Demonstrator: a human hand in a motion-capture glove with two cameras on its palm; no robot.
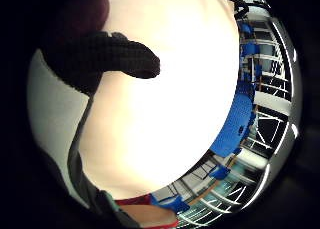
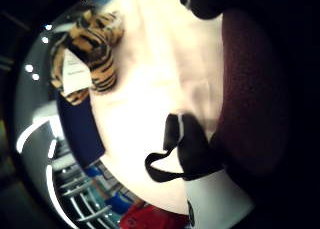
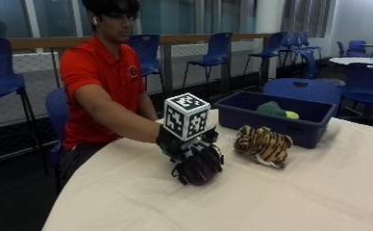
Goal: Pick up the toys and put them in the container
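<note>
Outside view first: the gloved right hand (image 3: 196, 161) is sitting low on the cloth-covered surface (image 3: 289, 202), fingers curling round a dark maroon toy (image 3: 199, 174), rounded in shape, which is resting on the surface beneath the palm. Just beside it the tiger plush (image 3: 263, 144) is lying on its side, and beyond that the dark blue container (image 3: 276, 118) is already holding a green toy (image 3: 275, 109).

Thumb-side palm view now: the maroon toy (image 2: 250, 89) is filling one side, tight against the palm, while the tiger plush (image 2: 87, 54) is lying on the surface next to the container's wall (image 2: 80, 129).

Little-finger side: mostly bright surface (image 1: 165, 114), with one gloved finger (image 1: 115, 56) bending across it.

So the grasp on the maroon toy looks to be the step in hand. Next, by my reckoning, comes a lift, a carry past the tiger without nudging it, and a release over the container.
</note>
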